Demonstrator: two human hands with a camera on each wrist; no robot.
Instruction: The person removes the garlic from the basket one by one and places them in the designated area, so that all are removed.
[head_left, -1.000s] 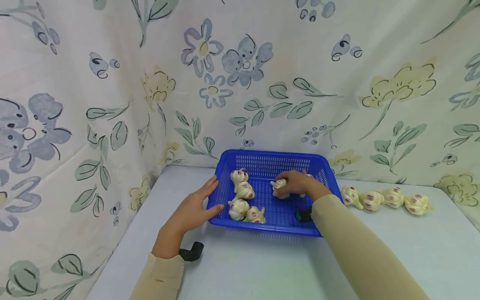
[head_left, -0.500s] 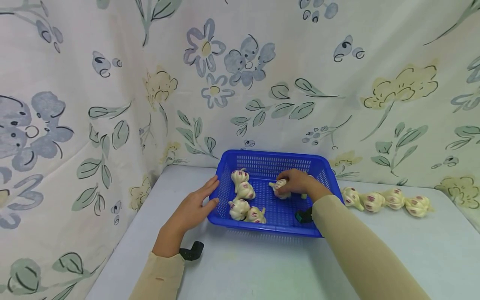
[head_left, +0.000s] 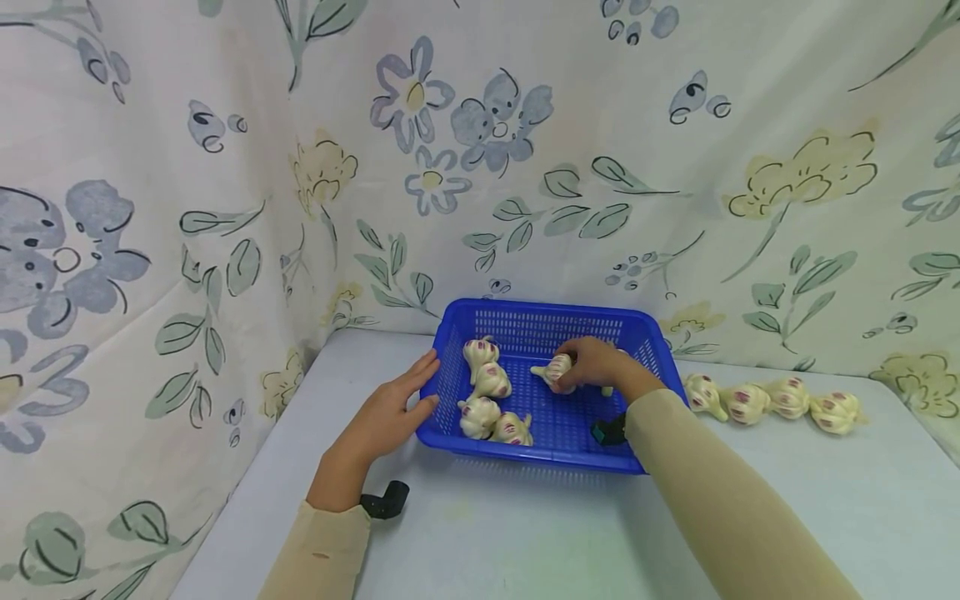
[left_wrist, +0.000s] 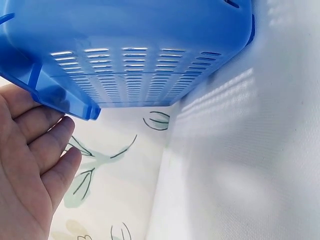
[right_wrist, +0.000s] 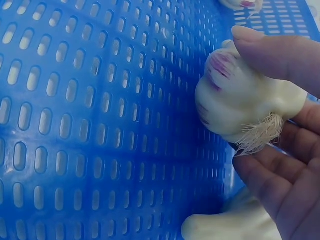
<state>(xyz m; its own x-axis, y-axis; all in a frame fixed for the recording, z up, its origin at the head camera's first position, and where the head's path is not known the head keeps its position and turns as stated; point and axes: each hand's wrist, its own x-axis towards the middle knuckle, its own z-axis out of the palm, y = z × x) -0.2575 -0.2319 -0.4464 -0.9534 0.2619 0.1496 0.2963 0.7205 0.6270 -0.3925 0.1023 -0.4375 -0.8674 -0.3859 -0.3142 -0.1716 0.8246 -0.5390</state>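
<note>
A blue perforated plastic basket stands on the white table. Inside it, my right hand grips a garlic bulb by its sides; the right wrist view shows thumb and fingers around this bulb, its root hairs toward the palm. Another bulb lies just below that hand, mostly covered by it in the head view. Along the basket's left side rest several garlic bulbs. My left hand has its fingers extended against the basket's left rim, and in the left wrist view the fingers lie under that rim.
Several more garlic bulbs sit in a row on the table right of the basket. A floral curtain hangs behind and to the left of the table. Black wrist cameras are strapped to both wrists.
The garlic bulb in my right hand has shifted slightly left and turned, its stem now pointing left. My left thumb has drawn back a little from the basket's rim.
</note>
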